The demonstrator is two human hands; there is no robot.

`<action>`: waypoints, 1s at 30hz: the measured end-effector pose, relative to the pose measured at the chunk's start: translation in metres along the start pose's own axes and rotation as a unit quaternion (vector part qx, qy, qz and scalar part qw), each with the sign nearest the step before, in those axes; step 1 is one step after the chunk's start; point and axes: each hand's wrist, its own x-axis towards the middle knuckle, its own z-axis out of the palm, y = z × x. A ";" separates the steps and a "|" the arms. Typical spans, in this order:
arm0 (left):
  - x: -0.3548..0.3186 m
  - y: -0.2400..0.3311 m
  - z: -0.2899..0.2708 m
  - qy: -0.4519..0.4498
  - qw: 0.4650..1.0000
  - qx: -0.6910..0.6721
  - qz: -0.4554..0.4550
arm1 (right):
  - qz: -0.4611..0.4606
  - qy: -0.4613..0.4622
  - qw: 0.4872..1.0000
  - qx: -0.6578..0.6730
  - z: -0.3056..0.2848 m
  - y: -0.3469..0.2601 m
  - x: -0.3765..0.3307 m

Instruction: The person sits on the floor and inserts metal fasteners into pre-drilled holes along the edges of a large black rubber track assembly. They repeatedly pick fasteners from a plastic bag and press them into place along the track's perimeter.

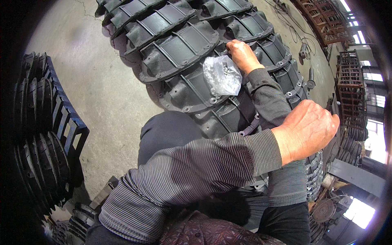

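Note:
My forearms cross in striped grey sleeves. The left one comes from the lower left and ends at my left hand (308, 130) on the right side. That hand is closed in a fist above the black ribbed metal castings; whatever it may hold is hidden. Farther away, my right hand (245, 57) has its fingers curled down at the edge of a casting (179, 45), and its fingertips are mostly out of sight. Just left of the right hand, a clear plastic bag (222, 77) with small shiny metal pieces rests on the castings.
Overlapping castings form long rows in front of me and along my right. At the left stand more black castings (43, 163) beside a blue metal rack (67, 110). Cables and a tool (303, 51) lie on the concrete floor (110, 110). Rusty crates (350, 77) line the far right.

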 end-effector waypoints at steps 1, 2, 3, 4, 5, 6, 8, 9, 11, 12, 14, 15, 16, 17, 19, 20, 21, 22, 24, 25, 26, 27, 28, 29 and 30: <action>0.000 0.000 0.000 0.008 1.000 0.000 0.002 | 0.014 -0.003 1.000 0.002 0.001 0.001 0.002; 0.000 0.000 -0.001 0.012 1.000 0.000 0.004 | 0.029 -0.006 1.000 0.003 0.002 0.001 0.003; 0.000 -0.001 -0.001 0.009 1.000 -0.001 0.003 | 0.049 -0.016 0.999 0.000 0.002 0.002 0.004; 0.000 -0.001 -0.001 0.015 1.000 -0.002 0.004 | 0.037 -0.018 0.999 -0.019 0.002 0.002 0.004; 0.000 -0.001 -0.002 0.015 1.000 -0.003 0.003 | 0.030 -0.027 0.998 -0.042 0.002 0.003 0.005; 0.000 -0.001 -0.002 0.015 1.000 -0.005 0.002 | 0.022 -0.031 0.997 -0.068 0.002 0.002 0.005; 0.000 -0.002 -0.003 0.026 1.000 -0.002 0.003 | 0.025 -0.035 0.995 -0.090 0.003 0.001 0.005; 0.000 -0.002 -0.004 0.032 0.999 -0.001 0.004 | 0.026 -0.042 0.994 -0.101 0.003 0.001 0.005; 0.000 -0.003 -0.004 0.018 1.000 0.000 0.001 | 0.049 -0.063 0.989 -0.128 0.005 -0.002 0.005; 0.000 -0.003 -0.005 0.015 1.000 0.000 0.001 | 0.062 -0.072 0.986 -0.140 0.004 -0.002 0.006; 0.000 -0.004 -0.005 0.019 1.000 0.005 0.000 | 0.091 -0.065 0.987 -0.114 0.003 -0.006 0.004; 0.000 -0.004 -0.005 0.023 1.000 0.006 0.001 | 0.106 -0.059 0.987 -0.101 0.001 -0.008 0.002; 0.001 -0.005 -0.006 0.031 0.999 0.007 0.002 | 0.125 -0.040 0.988 -0.079 -0.003 -0.010 0.000; 0.001 -0.005 -0.006 0.040 0.999 0.007 0.003 | 0.144 -0.022 0.988 -0.058 -0.009 -0.013 -0.003; 0.002 -0.005 -0.007 0.047 0.999 0.009 0.003 | 0.224 0.021 0.974 -0.006 -0.022 -0.022 -0.013; 0.002 -0.005 -0.007 0.045 0.999 0.010 0.003 | 0.236 0.073 0.969 0.006 -0.030 -0.028 -0.019; 0.003 -0.006 -0.008 0.032 0.999 0.009 0.006 | 0.227 0.099 0.968 0.027 -0.037 -0.035 -0.026; 0.003 -0.006 -0.008 0.047 0.999 0.012 0.005 | 0.227 0.125 0.965 0.048 -0.043 -0.043 -0.037; 0.004 -0.006 -0.009 0.052 0.998 0.014 0.009 | 0.184 0.129 0.963 0.148 -0.044 -0.066 -0.060; 0.004 -0.006 -0.009 0.056 0.998 0.029 0.004 | 0.166 0.089 0.969 0.158 -0.040 -0.075 -0.066; 0.005 -0.006 -0.010 0.014 1.000 0.020 -0.010 | 0.106 0.072 0.978 0.166 -0.034 -0.084 -0.072; 0.005 -0.007 -0.011 -0.009 1.000 0.013 -0.014 | 0.095 0.070 0.983 0.139 -0.027 -0.090 -0.074; 0.006 -0.007 -0.011 0.004 1.000 0.009 -0.010 | 0.096 0.047 0.988 0.107 -0.020 -0.094 -0.074; 0.007 -0.008 -0.012 0.002 1.000 0.006 -0.012 | 0.115 0.033 0.990 0.078 -0.013 -0.097 -0.072; 0.007 -0.009 -0.014 0.006 1.000 0.004 -0.012 | 0.092 0.056 0.990 0.087 -0.007 -0.097 -0.069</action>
